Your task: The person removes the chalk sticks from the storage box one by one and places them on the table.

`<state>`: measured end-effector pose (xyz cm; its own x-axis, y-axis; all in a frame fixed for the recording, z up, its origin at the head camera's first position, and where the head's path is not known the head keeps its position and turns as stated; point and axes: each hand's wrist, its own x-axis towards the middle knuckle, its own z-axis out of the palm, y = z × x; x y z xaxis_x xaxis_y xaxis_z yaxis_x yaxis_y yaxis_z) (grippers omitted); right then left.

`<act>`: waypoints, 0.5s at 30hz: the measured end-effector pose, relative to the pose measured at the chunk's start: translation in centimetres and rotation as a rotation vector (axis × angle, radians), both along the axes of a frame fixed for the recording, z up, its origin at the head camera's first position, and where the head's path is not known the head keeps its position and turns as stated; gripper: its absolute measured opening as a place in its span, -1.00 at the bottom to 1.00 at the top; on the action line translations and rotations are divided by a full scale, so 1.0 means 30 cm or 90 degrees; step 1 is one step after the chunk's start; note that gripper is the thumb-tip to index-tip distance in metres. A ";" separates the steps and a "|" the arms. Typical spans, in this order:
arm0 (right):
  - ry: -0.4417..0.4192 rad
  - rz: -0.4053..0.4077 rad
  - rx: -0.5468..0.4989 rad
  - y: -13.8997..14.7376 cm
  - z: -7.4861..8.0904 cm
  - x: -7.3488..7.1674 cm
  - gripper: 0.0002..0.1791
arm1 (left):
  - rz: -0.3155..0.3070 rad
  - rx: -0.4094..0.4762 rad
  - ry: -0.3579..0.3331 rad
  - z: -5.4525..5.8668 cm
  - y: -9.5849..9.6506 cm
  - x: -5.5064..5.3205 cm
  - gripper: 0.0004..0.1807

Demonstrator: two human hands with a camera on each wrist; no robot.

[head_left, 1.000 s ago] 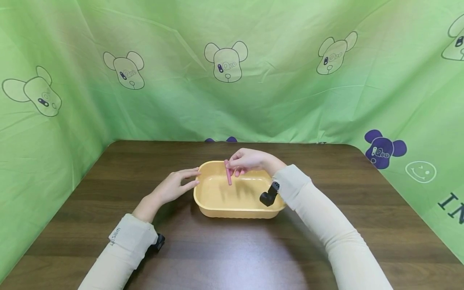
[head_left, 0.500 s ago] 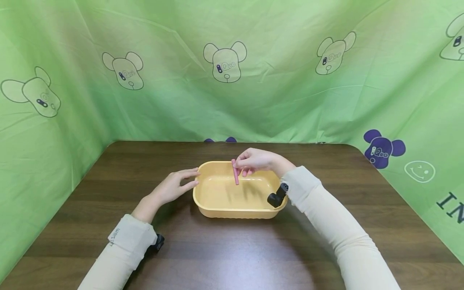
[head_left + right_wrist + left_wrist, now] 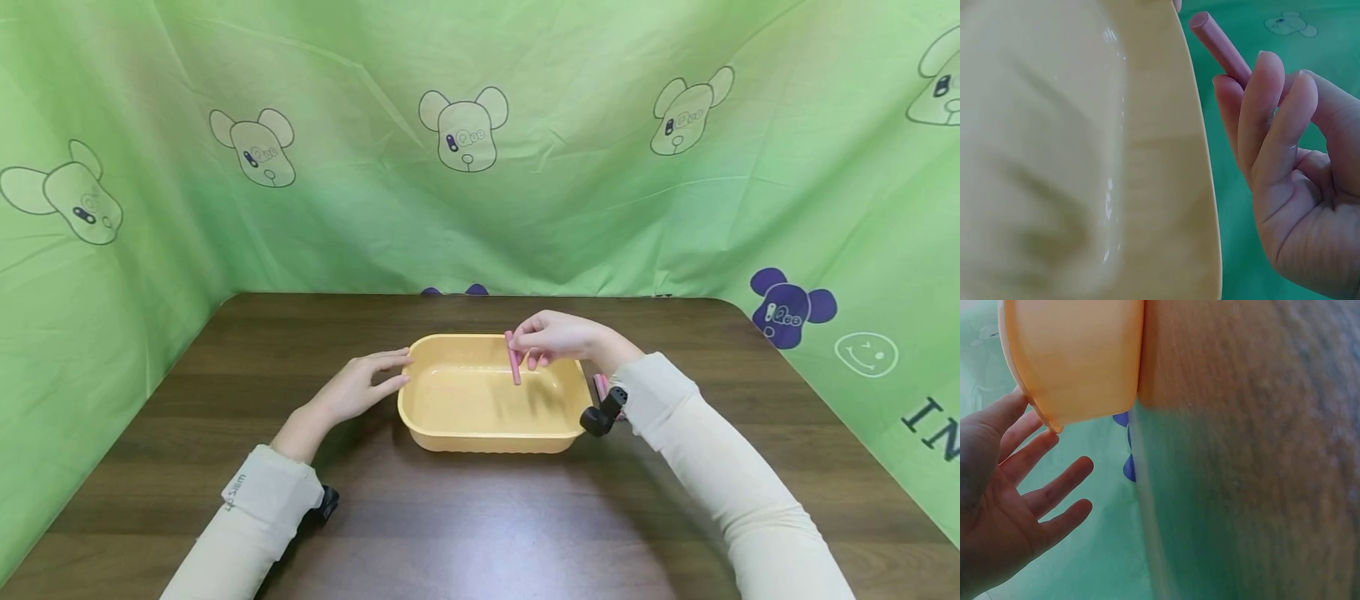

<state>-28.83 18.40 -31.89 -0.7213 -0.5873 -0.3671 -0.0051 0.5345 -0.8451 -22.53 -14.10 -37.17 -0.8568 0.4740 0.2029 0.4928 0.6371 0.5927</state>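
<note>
A yellow oval plastic tub (image 3: 487, 408) stands on the table in the head view. My left hand (image 3: 358, 387) rests on its left rim with fingers spread and fairly straight. In the left wrist view, the thumb and some fingertips of that hand (image 3: 1016, 481) touch the rim. Over the tub's far right part, my right hand (image 3: 558, 336) pinches a pink round stick (image 3: 513, 360) near its upper end. In the right wrist view, the stick (image 3: 1219, 47) shows a flat end and a plain, smooth side. The tub's inside, where visible, holds only shadows.
Several pink and pale sticks (image 3: 602, 386) lie just right of the tub, partly hidden by the right wrist and its black camera (image 3: 604, 412). The dark wooden table (image 3: 465, 517) reaches back to a green printed curtain (image 3: 465, 217).
My right hand has moved to the right over the tub, carrying the pink stick along. The sticks beside the tub have come into sight. The left hand stays on the rim.
</note>
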 end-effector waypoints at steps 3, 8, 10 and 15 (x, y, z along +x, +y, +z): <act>-0.001 -0.012 0.000 0.021 -0.002 0.007 -0.76 | 0.000 0.001 0.002 -0.001 -0.001 0.001 -0.56; 0.003 -0.024 0.001 0.056 -0.002 0.017 -0.73 | -0.001 0.003 0.003 -0.002 -0.001 0.001 -0.57; 0.009 -0.021 -0.001 0.069 -0.003 0.020 -0.72 | -0.001 0.003 0.003 -0.003 -0.001 0.001 -0.57; 0.008 -0.033 -0.011 0.101 -0.006 0.035 -0.75 | 0.000 0.002 0.004 -0.005 -0.001 -0.002 -0.56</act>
<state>-27.79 21.43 -32.08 -0.7553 -0.5554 -0.3480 0.0118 0.5194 -0.8545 -22.59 -14.14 -37.33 -0.8554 0.4740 0.2089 0.4965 0.6353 0.5915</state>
